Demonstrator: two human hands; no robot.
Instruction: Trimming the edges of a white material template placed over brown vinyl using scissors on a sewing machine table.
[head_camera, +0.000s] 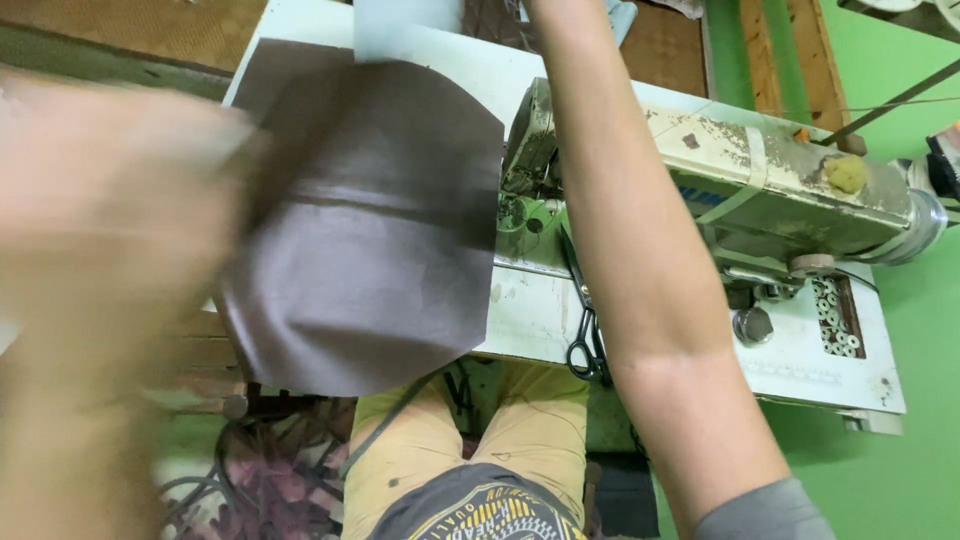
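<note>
My left hand (110, 200) is a large motion-blurred shape at the left. It grips the left edge of a rounded dark brown piece of leather-like material (370, 240), lifted above the white sewing table (530, 320) with a seam line across its middle. My right forearm (640, 260) crosses the worn cream sewing machine (780, 190) and leaves the frame at the top, so my right hand is hidden. Black scissors (585, 330) lie on the table just left of that forearm.
A slot with several small metal rings (835, 320) sits in the table under the machine's right end. A pale blue piece (400, 25) lies at the table's far edge. Cables (230, 480) trail on the floor beside my legs. The floor at the right is green.
</note>
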